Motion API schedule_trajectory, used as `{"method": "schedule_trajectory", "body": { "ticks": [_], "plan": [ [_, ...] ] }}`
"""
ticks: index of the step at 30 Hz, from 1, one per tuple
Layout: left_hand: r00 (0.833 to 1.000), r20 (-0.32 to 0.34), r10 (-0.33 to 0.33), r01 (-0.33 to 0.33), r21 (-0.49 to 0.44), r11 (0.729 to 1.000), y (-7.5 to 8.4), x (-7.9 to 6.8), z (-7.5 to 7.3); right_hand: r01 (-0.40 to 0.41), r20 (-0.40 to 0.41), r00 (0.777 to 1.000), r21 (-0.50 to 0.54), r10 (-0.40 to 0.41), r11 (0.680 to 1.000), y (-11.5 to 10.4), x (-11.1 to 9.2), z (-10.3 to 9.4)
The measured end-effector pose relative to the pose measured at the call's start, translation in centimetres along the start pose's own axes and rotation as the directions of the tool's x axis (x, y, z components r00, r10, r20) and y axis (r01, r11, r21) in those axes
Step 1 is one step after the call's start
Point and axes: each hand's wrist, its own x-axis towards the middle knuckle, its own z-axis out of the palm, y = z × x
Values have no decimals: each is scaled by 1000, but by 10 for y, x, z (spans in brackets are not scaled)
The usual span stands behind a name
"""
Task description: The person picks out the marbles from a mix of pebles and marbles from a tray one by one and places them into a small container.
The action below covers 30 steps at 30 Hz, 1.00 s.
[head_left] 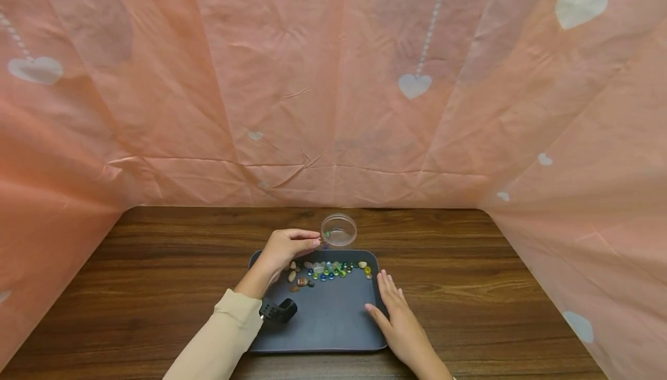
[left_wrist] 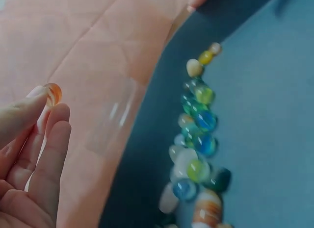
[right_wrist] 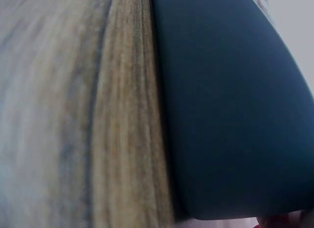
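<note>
My left hand (head_left: 283, 248) pinches a small orange translucent glass bead (left_wrist: 55, 94) between thumb and fingers, just left of a clear round plastic container (head_left: 355, 235). A green bead and other small pieces show inside that container. Below lies a dark grey tray (head_left: 333, 316) with a cluster of glass beads and polished stones along its far side. Among them are a yellow-green bead (left_wrist: 198, 170), a blue bead (left_wrist: 185, 190) and an orange-and-white striped stone (left_wrist: 208, 208). My right hand (head_left: 398, 322) rests with straight fingers at the tray's right edge, thumb over the rim.
The tray sits on a brown wood-grain table (head_left: 469, 287). A pink curtain (head_left: 333, 108) with white hearts encloses the back and both sides. On my left wrist is a black strap with a camera (head_left: 281, 310), which hangs over the tray's left part.
</note>
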Motion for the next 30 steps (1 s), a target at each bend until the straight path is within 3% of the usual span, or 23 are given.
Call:
{"method": "schedule_trajectory", "body": {
  "ticks": [5, 13, 15, 17, 20, 23, 30],
  "plan": [
    [1000, -10, 6, -6, 1, 1000, 11, 9, 5, -12, 4, 1000, 8, 12, 1000, 1, 0, 0],
    [992, -65, 110, -97, 180, 979, 27, 22, 16, -9, 3, 1000, 8, 9, 1000, 1, -1, 0],
    [987, -68, 147, -125, 259, 958, 30, 25, 20, -7, 4, 1000, 9, 7, 1000, 1, -1, 0],
    [979, -71, 190, -153, 362, 920, 32, 28, 22, -7, 6, 1000, 10, 6, 1000, 0, -1, 0],
    [967, -61, 247, -181, 519, 836, 35, 31, 26, -8, 8, 1000, 13, 8, 1000, 0, -1, 0],
    [962, -35, 272, -195, 611, 767, 36, 33, 30, -8, 2, 1000, 13, 8, 1000, 0, 0, 0],
    [975, -17, 222, -158, 650, 743, 35, 36, 39, -25, 12, 1000, 13, 25, 1000, 2, 0, 2]
  ]
}}
